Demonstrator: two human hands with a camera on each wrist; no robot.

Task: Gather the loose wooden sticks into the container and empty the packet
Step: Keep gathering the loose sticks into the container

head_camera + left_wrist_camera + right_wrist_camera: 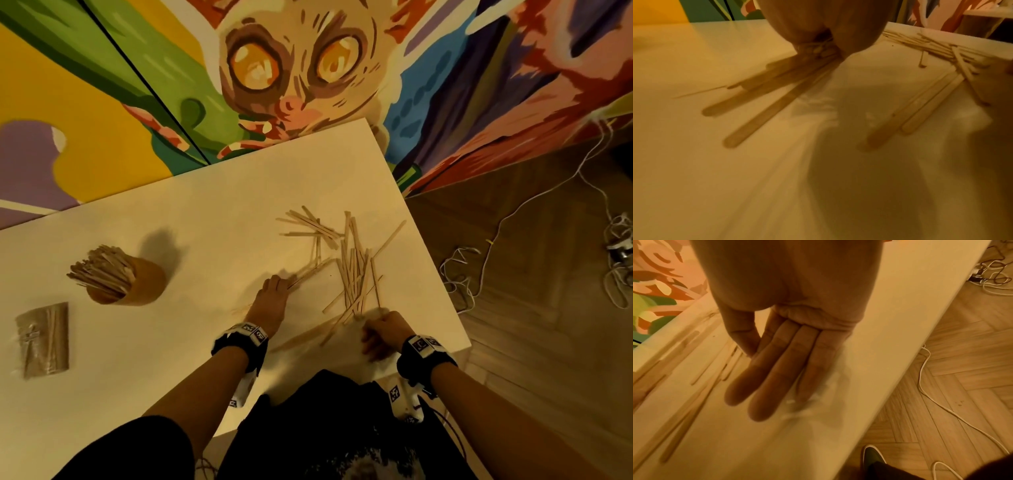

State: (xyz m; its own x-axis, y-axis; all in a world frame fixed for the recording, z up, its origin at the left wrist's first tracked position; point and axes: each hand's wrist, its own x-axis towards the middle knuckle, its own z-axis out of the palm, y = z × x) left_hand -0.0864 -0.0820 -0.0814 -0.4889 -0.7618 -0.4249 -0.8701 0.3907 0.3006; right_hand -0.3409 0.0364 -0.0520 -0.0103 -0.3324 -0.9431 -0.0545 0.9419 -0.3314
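My left hand [270,298] rests on the pale bench [191,219], fingers curled around a small bundle of wooden sticks [764,91]. I judge I grip them at one end so they stay lined up for carrying; their free ends fan out on the bench under my wrist. My right hand [383,334] lies near the bench edge closest to me, fingers straight and pressed together, palm down, thumb beside them. It looks placed to sweep strays toward the pile, though whether it touches a stick is too blurred to tell. The loose sticks [352,270] lie scattered just beyond and between both hands. Well off to the left of my left hand stands the round container [132,286], already full of sticks, and nearer me beside it lies the clear packet [44,339], still holding its sticks.
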